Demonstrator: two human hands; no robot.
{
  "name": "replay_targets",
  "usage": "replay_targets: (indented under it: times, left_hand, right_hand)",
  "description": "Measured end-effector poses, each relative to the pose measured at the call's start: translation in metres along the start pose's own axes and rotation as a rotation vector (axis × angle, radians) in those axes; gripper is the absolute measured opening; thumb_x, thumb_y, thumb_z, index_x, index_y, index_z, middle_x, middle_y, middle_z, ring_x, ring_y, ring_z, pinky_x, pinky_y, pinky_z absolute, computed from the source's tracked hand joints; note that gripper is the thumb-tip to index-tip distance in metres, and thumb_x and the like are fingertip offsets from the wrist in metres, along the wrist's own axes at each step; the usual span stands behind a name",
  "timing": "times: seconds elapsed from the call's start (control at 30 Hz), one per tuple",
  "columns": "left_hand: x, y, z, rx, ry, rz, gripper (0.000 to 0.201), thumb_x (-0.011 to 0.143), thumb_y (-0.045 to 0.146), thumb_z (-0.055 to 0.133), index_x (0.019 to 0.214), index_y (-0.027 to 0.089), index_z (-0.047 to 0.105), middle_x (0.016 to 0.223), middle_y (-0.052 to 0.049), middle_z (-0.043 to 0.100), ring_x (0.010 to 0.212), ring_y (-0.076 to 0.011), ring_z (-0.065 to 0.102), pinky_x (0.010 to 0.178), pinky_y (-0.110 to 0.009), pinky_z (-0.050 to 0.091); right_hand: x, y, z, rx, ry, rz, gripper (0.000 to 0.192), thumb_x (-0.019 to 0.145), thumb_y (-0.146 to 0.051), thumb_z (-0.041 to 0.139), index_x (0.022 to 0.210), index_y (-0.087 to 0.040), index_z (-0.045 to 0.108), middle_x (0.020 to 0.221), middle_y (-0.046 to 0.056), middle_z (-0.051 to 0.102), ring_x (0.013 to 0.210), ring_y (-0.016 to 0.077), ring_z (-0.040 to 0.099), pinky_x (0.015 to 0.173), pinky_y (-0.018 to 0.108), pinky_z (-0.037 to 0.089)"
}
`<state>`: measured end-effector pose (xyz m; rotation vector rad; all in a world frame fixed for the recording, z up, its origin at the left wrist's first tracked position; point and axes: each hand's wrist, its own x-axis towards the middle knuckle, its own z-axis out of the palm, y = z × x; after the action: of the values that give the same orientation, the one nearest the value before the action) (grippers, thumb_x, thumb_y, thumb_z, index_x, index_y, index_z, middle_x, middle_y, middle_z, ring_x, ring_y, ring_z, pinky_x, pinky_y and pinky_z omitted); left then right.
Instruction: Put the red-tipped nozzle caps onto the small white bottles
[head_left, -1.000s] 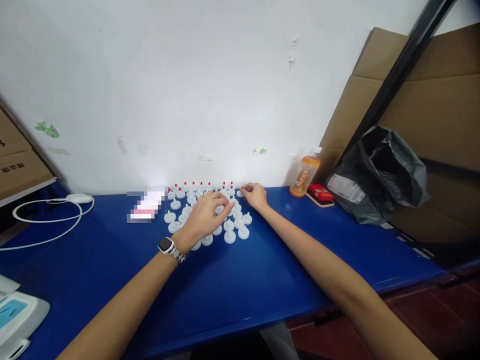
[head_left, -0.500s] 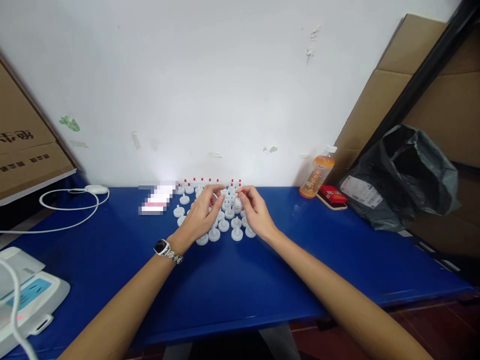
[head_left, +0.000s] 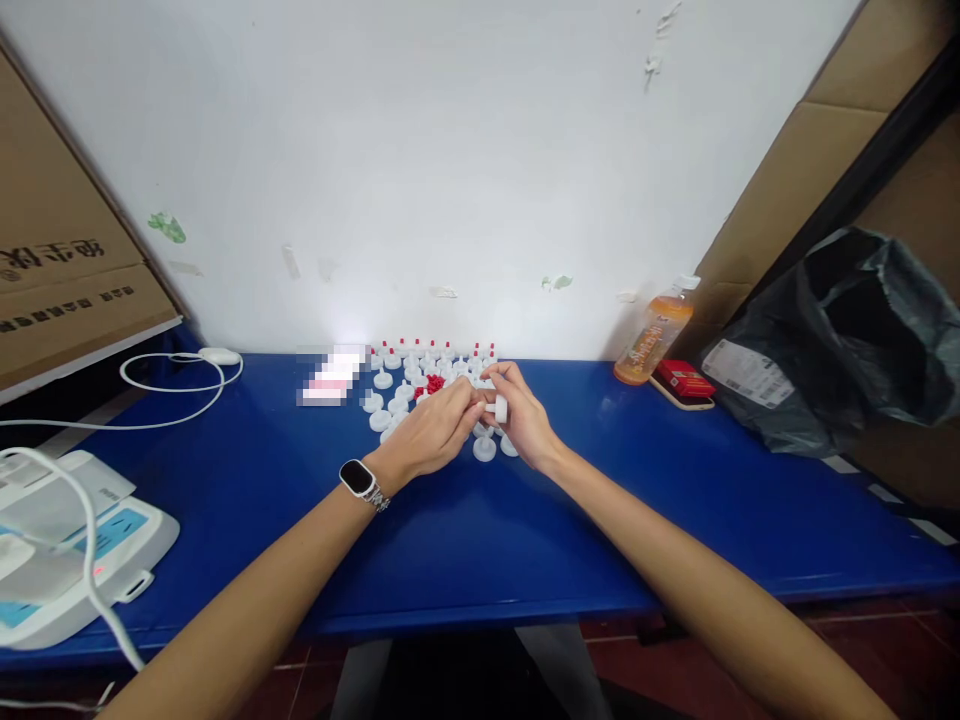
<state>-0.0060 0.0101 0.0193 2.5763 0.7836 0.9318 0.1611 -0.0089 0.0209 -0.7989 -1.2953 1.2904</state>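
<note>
Fingers (head_left: pixel 491 385) of our right hand (head_left: pixel 525 425) pinch a white cap (head_left: pixel 500 408), its axis lying sideways; left hand (head_left: pixel 431 432) fingers close on its left end, above the tabletop (head_left: pixel 525 540) near loose caps (head_left: pixel 484 449).

Blurred patch (head_left: pixel 330 377) on the surface (head_left: pixel 525 540), white caps (head_left: pixel 420 385) partly hidden behind the hands, cardboard box (head_left: pixel 67 290) and black bag (head_left: pixel 862 340) cut by edges

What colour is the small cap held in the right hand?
White; the cap shows in the head view, pinched in the right hand.
</note>
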Motion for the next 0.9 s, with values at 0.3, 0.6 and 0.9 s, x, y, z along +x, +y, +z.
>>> replay_targets:
  times: [0.3,0.6,0.9]
  left_hand:
    - [0.001,0.005,-0.014,0.098,0.166,0.023,0.032,0.109,0.036,0.024,0.088,0.022,0.044,0.089,-0.006,0.053,0.08,-0.0198,0.051,0.076,-0.037,0.045]
    - [0.003,0.004,-0.004,-0.025,0.299,-0.016,0.036,0.108,0.039,0.03,0.077,0.022,0.039,0.076,-0.002,0.05,0.071,-0.0164,0.049,0.069,-0.033,0.042]
    - [0.014,-0.029,-0.018,-0.318,0.608,-0.318,0.051,0.104,0.058,0.033,0.067,0.023,0.035,0.061,0.002,0.036,0.057,-0.0142,0.037,0.057,-0.03,0.034]
  right_hand:
    - [-0.003,-0.002,0.003,-0.122,-0.05,-0.157,0.043,0.087,-0.066,0.062,0.088,-0.025,0.05,0.062,-0.005,0.054,0.059,0.0137,0.051,0.061,0.029,0.04]
    - [-0.004,0.003,0.004,-0.303,-0.031,-0.242,0.036,0.095,-0.062,0.054,0.096,-0.026,0.05,0.066,-0.005,0.05,0.06,0.0142,0.047,0.061,0.029,0.04]
    - [0.001,-0.002,-0.016,-0.733,0.203,-0.556,0.013,0.096,-0.032,0.055,0.105,-0.023,0.056,0.105,0.006,0.064,0.089,0.0195,0.059,0.085,0.036,0.047]
